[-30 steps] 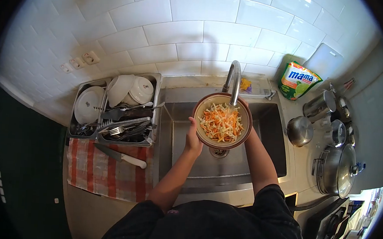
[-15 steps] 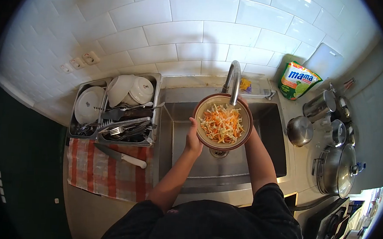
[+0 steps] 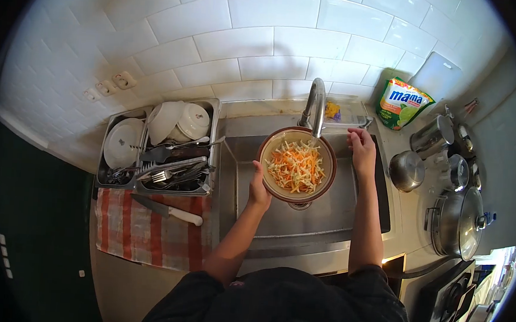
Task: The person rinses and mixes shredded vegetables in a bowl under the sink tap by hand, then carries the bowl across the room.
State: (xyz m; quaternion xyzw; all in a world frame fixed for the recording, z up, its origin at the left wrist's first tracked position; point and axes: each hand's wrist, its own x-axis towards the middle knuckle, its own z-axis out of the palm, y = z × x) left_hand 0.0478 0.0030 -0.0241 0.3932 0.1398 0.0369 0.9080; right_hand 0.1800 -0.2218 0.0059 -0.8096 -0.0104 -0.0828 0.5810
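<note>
A brown-rimmed beige bowl [image 3: 265,176] holds shredded orange and white vegetables [image 3: 296,166]. It hangs over the sink [image 3: 301,223], just below the spout of the curved metal faucet [image 3: 316,102]. My left hand [image 3: 259,187] grips the bowl's left side, thumb on the rim and the other fingers hidden beneath. Off to the right of the bowl, my right hand [image 3: 360,145] is raised near the sink's back right corner, close to the faucet lever [image 3: 364,121]. Its fingers look partly curled, and nothing shows in them.
Racks [image 3: 214,152] of plates and cutlery stand left of the sink. A knife [image 3: 185,216] lies on a striped cloth [image 3: 112,229]. A green detergent pouch [image 3: 403,105], steel pots [image 3: 407,171] and a lidded pot [image 3: 466,227] are at the right.
My right hand has let go of the bowl and moved right towards the faucet lever. The bowl stays in my left hand, shifted slightly left. The view has shifted a little.
</note>
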